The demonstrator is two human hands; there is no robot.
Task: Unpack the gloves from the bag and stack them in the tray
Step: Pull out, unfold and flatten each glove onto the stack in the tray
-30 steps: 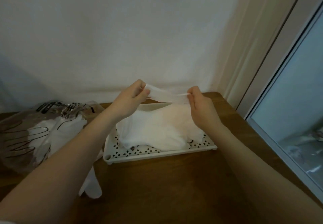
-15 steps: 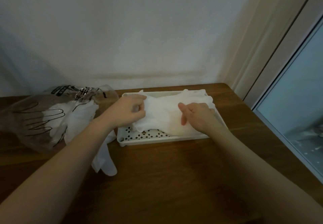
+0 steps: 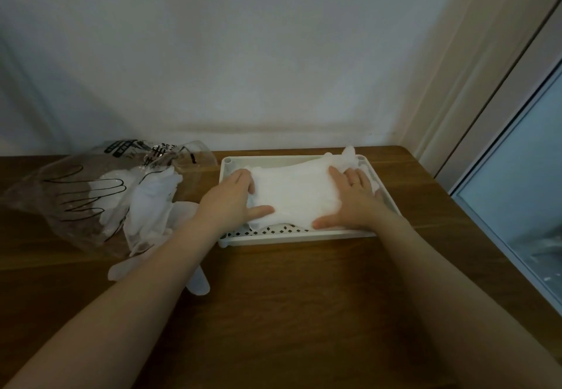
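Both hands lie flat with fingers straight, gripping nothing: the left hand (image 3: 232,198) presses the left end of the stacked white gloves (image 3: 293,195) and the right hand (image 3: 354,198) presses the right end, a ring on one finger. That stack sits inside the white perforated tray (image 3: 299,233) on the wooden table (image 3: 289,303). Left of the tray, the clear printed bag (image 3: 79,188) lies open with more loose gloves (image 3: 152,206) spilling from its mouth onto the tabletop
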